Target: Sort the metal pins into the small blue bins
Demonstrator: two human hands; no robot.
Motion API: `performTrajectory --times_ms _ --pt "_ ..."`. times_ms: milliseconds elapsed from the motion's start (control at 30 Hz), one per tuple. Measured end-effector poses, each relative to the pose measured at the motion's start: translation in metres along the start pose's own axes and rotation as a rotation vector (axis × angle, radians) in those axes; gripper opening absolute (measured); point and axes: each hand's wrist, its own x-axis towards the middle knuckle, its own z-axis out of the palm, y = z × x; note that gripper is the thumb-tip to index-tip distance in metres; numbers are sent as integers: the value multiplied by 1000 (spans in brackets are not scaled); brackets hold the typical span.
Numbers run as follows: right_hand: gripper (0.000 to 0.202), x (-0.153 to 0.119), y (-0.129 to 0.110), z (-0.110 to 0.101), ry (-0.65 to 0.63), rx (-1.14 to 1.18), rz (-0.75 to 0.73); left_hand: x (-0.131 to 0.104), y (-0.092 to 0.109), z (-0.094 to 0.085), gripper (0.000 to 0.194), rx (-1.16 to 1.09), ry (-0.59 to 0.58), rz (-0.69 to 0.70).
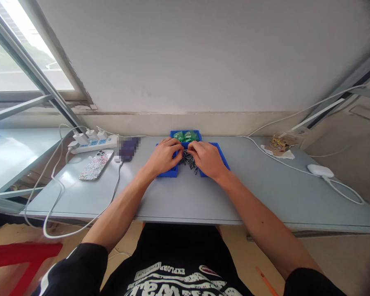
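Observation:
Both hands meet over the middle of the grey table. My left hand (167, 155) has its thumb and fingers pinched near a small thin piece too tiny to name. My right hand (206, 158) pinches from the other side, its fingertips almost touching the left ones. Below them lies a loose pile of small dark metal parts (189, 161). A blue tray (168, 174) is partly under my left hand, another blue tray (222, 156) partly under my right. Behind the hands, a third blue tray (200, 135) holds green packets (190, 136).
On the left of the table (185, 205) are a power strip (102, 144), a patterned phone (96, 165) and a blurred dark item (129, 149) on a cable. To the right are a plastic bag (282, 144), a white case (320, 170) and cables. A wall stands behind.

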Motion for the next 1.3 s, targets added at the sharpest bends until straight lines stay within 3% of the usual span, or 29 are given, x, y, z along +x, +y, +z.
performTrajectory --times_ms 100,533,733,1300 --pt "6 0 0 1 10 2 -13 0 1 1 25 -1 -1 1" --pt "29 0 7 -1 -26 -92 -62 1 2 2 23 -8 6 17" --pt "18 -1 8 -1 -38 -40 -41 1 3 0 25 -6 6 10" --pt "19 -1 7 -2 -48 27 -53 2 7 -2 23 0 -16 21"
